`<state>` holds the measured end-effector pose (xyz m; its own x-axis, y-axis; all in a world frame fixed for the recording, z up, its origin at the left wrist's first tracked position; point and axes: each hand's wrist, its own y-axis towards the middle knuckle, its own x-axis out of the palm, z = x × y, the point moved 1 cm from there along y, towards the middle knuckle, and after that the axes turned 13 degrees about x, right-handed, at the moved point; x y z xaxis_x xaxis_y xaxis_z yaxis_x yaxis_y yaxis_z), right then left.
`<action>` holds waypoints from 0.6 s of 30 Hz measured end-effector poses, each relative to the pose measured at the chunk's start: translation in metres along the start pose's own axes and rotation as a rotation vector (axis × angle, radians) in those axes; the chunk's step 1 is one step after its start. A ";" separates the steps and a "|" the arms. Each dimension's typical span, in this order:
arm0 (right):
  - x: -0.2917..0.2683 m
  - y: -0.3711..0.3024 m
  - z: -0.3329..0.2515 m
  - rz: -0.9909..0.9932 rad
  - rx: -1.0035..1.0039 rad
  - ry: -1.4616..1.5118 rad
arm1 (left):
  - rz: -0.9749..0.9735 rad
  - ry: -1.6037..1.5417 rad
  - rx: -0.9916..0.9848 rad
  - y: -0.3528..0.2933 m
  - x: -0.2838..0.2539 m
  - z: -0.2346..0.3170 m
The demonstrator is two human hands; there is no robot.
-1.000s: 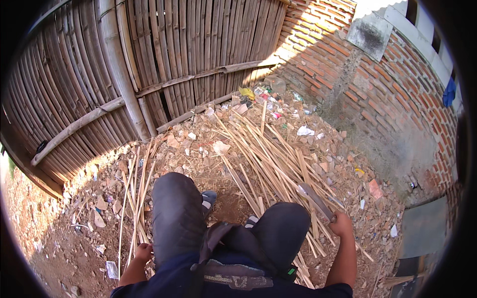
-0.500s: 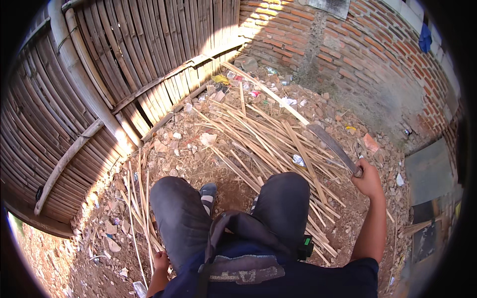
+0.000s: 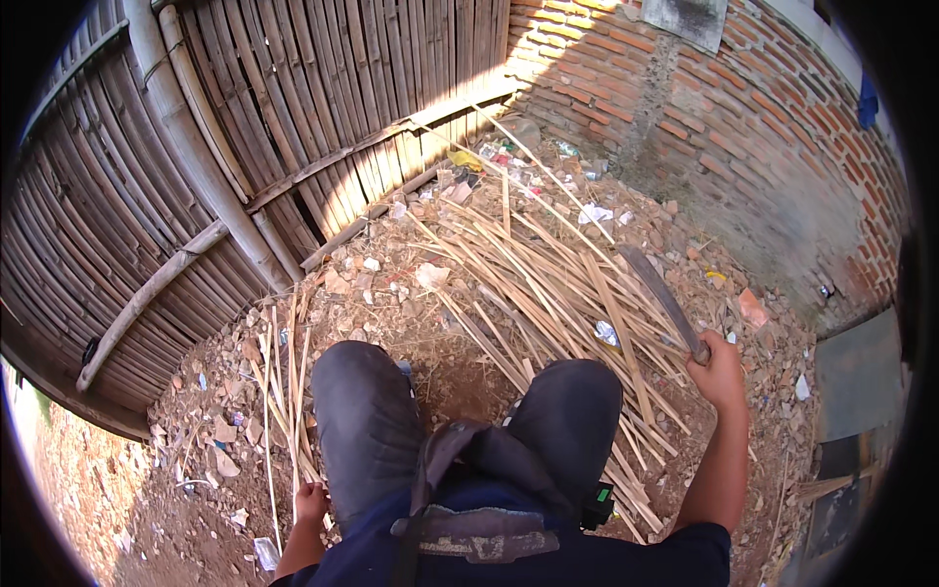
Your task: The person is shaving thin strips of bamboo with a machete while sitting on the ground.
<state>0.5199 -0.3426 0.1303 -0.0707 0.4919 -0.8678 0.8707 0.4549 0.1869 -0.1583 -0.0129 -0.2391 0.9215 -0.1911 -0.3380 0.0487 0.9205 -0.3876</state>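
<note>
My right hand grips the handle of a machete, whose dark, slightly curved blade points forward and left over the sticks. Beyond the blade's tip, two long pale bamboo strips reach toward the far corner, a gap between them. Under and beside the blade lies a loose pile of split bamboo strips. Low on the left, my left hand is closed at the near end of a smaller group of bamboo strips lying beside my left knee; its fingers are partly hidden.
A bamboo-slat wall runs along the left. A brick wall closes the far right. Rubble and litter, including a yellow wrapper, cover the ground. Grey panels stand at right.
The pale length at the machete's tip, which looked like one strip, now shows as two spread apart. The machete has shifted slightly nearer the pile. The whole view has turned a little.
</note>
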 end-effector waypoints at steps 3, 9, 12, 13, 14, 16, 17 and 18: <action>0.005 0.000 0.010 0.061 -0.007 0.031 | -0.019 0.030 0.048 0.000 -0.003 0.013; -0.002 -0.014 0.000 0.052 -0.024 -0.036 | 0.082 0.033 0.459 0.028 0.006 0.095; 0.004 -0.024 -0.007 -0.001 -0.148 -0.049 | 0.110 0.245 0.837 0.001 0.031 0.219; 0.007 -0.025 -0.013 -0.022 -0.240 -0.076 | 0.141 0.266 0.954 -0.011 0.038 0.255; 0.008 -0.028 -0.023 -0.016 -0.250 -0.074 | 0.153 0.389 1.144 -0.028 0.044 0.295; 0.008 -0.038 -0.046 -0.079 -0.337 -0.148 | 0.167 0.519 1.431 -0.063 0.058 0.361; 0.008 -0.041 -0.049 -0.084 -0.403 -0.168 | 0.220 0.591 1.596 -0.079 0.068 0.385; 0.006 -0.043 -0.054 -0.077 -0.403 -0.176 | 0.221 0.580 1.598 -0.097 0.075 0.409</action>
<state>0.4553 -0.3190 0.1415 -0.0134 0.3273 -0.9448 0.6046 0.7553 0.2531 0.0638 0.0231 0.1240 0.7315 0.2193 -0.6456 0.5884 0.2756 0.7602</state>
